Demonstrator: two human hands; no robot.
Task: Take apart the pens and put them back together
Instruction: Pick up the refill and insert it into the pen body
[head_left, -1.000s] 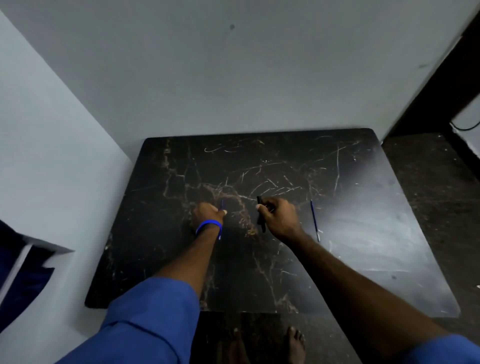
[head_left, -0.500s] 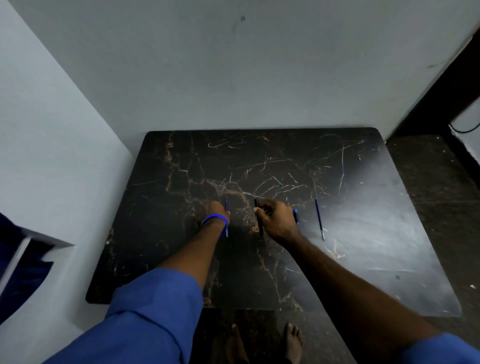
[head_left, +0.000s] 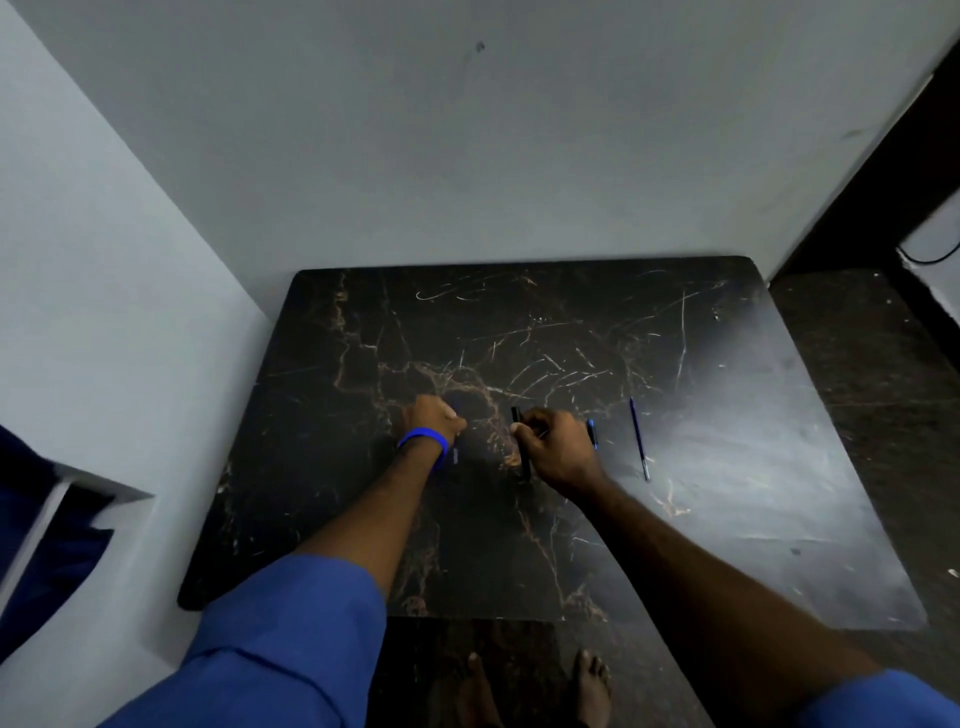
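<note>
My right hand (head_left: 556, 447) is closed around a black pen barrel (head_left: 521, 447) that stands nearly upright on the dark marble table (head_left: 727, 493). My left hand (head_left: 431, 418), with a blue wristband, pinches a thin blue pen part (head_left: 455, 456), blurred and mostly hidden by the hand. A small blue piece (head_left: 592, 434) lies just right of my right hand. Further right a thin blue refill (head_left: 639, 439) lies flat on the table.
The table sits in a corner, with a grey wall (head_left: 467, 156) behind and a white wall at the left. Dark floor (head_left: 872, 364) runs along the right. My bare feet (head_left: 535, 686) show below the near edge.
Both hands have stayed almost in place; the left hand shifted slightly and the blue part in it now looks blurred. The camera view tilted a little.
</note>
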